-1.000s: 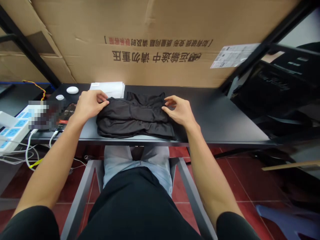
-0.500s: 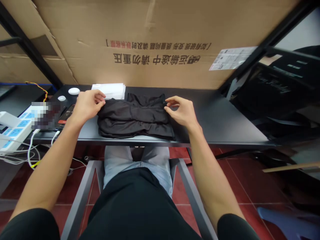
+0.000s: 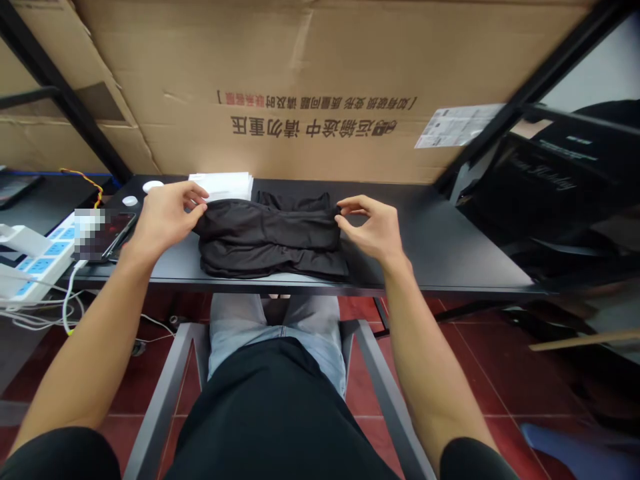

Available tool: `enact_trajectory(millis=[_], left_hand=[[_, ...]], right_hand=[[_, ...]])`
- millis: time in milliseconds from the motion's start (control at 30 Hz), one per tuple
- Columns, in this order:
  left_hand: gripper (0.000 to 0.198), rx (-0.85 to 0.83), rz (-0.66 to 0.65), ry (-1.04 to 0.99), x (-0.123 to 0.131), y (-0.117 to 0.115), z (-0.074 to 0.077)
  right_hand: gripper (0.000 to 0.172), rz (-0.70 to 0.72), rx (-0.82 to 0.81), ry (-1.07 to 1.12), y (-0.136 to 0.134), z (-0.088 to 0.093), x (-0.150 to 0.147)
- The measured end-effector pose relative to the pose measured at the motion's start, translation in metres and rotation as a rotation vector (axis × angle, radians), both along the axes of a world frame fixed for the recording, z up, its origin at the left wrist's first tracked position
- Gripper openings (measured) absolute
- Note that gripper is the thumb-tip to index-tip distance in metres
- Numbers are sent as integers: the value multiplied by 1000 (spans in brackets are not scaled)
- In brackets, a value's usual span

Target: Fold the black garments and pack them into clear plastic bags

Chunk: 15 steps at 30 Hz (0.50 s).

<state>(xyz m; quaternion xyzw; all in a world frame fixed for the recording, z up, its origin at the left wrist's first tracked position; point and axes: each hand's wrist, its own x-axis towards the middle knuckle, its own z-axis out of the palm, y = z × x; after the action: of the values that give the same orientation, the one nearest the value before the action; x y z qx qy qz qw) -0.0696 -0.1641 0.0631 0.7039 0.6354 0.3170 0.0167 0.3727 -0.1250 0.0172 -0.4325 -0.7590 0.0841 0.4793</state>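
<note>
A black cloth (image 3: 270, 233), wrinkled and folded, lies across the front of the dark desk. My left hand (image 3: 173, 210) pinches the cloth at its upper left corner between thumb and fingers. At the upper right corner, my right hand (image 3: 373, 223) grips the edge in a pinch. Part of the cloth sticks out behind the raised edge between my hands. White sheets (image 3: 223, 186) lie just behind the cloth, near my left fingers.
Cardboard (image 3: 320, 67) stands behind the desk (image 3: 450, 247). On the left are a phone (image 3: 107, 235), a power strip (image 3: 47, 260) with white cables, and two small white items, one round (image 3: 153, 187). A black bag (image 3: 545, 180) is at the right. Chair arms flank my legs.
My right hand has shifted slightly right with the cloth's corner. The cloth's upper edge is pulled straighter and covers more of the part behind it. The view has shifted a little.
</note>
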Motion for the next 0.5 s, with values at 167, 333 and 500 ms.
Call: enact_trajectory(millis=[167, 333, 500], left_hand=[[23, 37, -9, -2, 0, -14, 0], [23, 27, -11, 2, -1, -28, -1], [24, 40, -24, 14, -2, -44, -1]], right_hand=[[22, 6, -4, 10, -6, 0, 2], [25, -6, -13, -16, -15, 2, 7], [25, -9, -3, -24, -30, 4, 13]])
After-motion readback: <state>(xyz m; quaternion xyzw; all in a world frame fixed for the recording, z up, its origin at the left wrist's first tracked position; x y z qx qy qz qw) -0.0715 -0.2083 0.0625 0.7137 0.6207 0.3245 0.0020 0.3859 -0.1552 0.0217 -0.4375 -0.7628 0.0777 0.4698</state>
